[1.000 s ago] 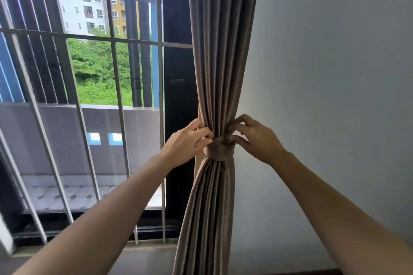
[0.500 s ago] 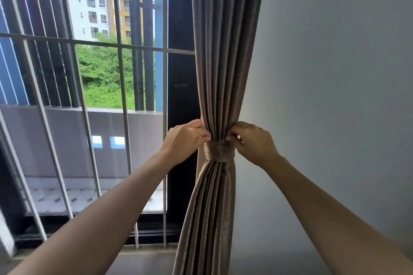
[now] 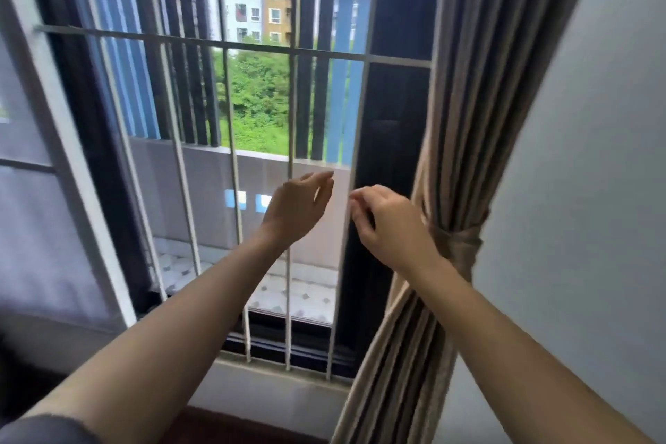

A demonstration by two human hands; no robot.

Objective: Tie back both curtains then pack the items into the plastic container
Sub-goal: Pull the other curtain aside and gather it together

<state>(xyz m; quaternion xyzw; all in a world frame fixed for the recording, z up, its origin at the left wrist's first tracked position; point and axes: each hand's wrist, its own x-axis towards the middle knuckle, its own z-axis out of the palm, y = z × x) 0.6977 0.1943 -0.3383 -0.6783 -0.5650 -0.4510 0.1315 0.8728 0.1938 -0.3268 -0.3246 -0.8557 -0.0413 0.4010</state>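
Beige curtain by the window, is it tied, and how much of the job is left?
Done: the beige pleated curtain is cinched by a matching fabric tieback. In hand: nothing; the left hand and right hand hold nothing. Left: the other curtain and the plastic container, neither in view.

My left hand [image 3: 297, 207] and right hand [image 3: 391, 223] have let go of the tie [image 3: 459, 245] and now hang empty left of the curtain [image 3: 479, 112].
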